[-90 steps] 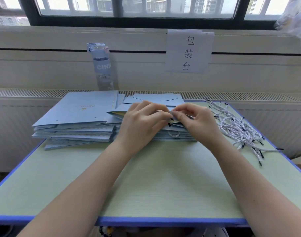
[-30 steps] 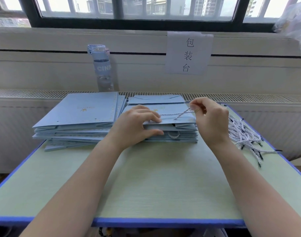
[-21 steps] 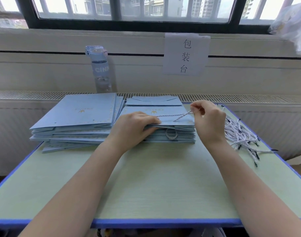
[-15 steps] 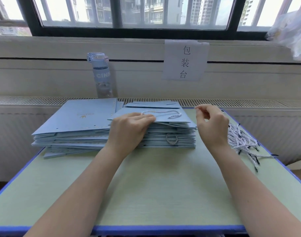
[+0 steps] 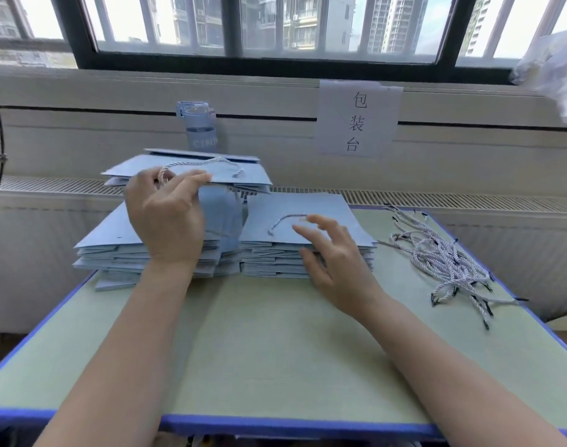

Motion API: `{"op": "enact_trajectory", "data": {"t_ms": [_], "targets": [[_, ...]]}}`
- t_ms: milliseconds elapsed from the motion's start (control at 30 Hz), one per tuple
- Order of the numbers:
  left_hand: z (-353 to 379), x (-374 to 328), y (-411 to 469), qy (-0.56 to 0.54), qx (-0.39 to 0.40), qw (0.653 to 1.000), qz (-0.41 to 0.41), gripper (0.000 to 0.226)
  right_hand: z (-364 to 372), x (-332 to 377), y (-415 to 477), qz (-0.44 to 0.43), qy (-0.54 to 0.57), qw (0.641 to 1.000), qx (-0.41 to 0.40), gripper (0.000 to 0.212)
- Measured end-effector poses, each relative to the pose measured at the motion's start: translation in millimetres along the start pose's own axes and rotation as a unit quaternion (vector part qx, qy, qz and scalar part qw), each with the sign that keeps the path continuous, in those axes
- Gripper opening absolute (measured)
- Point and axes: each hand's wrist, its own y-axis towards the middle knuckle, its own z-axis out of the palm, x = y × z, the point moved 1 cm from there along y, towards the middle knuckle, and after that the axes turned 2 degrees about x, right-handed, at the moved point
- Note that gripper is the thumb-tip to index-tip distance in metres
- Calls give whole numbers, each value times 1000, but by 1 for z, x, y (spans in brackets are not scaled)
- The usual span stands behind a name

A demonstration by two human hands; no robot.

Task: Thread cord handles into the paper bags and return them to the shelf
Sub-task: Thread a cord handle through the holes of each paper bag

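On the left side of the bench [image 5: 275,350], above the left stack [image 5: 108,233] of flat blue bags, the left hand [image 5: 166,221] has its fingers clamped on the near edge of a raised bag [image 5: 246,175] with a cord handle [image 5: 195,162] threaded in. Just beside it, the right hand [image 5: 337,262] hangs over the right stack [image 5: 275,262], fingers spread apart and gripping nothing. Farthest right lie loose cords [image 5: 443,259].

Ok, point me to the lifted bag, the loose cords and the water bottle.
lifted bag [image 5: 253,175], head view, blue face right of its handle.
loose cords [image 5: 437,257], head view, middle of the tangle.
water bottle [image 5: 201,138], head view, its body.
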Motion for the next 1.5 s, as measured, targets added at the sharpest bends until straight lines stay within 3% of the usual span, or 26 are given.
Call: {"op": "enact_trajectory", "data": {"t_ms": [67,133,200,267,367,633,867,967,1067,1267,1400,1500], "targets": [[-1,0,0,16,114,991,-71,22,2,0,-1,19,-31,999,39,47],[1,-2,-3,47,305,939,-154,28,4,-1,-1,20,-75,996,46,44],[5,1,-9,67,429,879,-199,31,4,-4,-1,27,-121,991,57,39],[8,3,-13,51,478,848,-222,29,2,-6,-1,35,-150,985,83,39],[12,-1,-14,62,505,834,-212,30,1,-8,0,33,-157,983,86,38],[21,-22,-24,65,474,872,-104,29,-6,-8,1,23,-176,984,27,16],[14,-24,-17,87,424,889,-148,21,-26,-14,4,17,-165,961,-223,11],[13,-22,-18,103,450,875,-143,22,-38,-18,4,72,-132,937,-314,13],[11,-26,-18,53,456,874,-161,25,-46,-24,4,82,-95,918,-375,18],[7,-49,-20,-181,274,939,-100,49,-45,-23,2,2,-102,915,-391,14],[4,-61,-17,-329,178,927,35,69,-42,-20,4,-75,-136,934,-321,17],[8,-61,-25,-336,213,911,106,47,-36,-21,5,-118,-170,936,-285,18]]}}
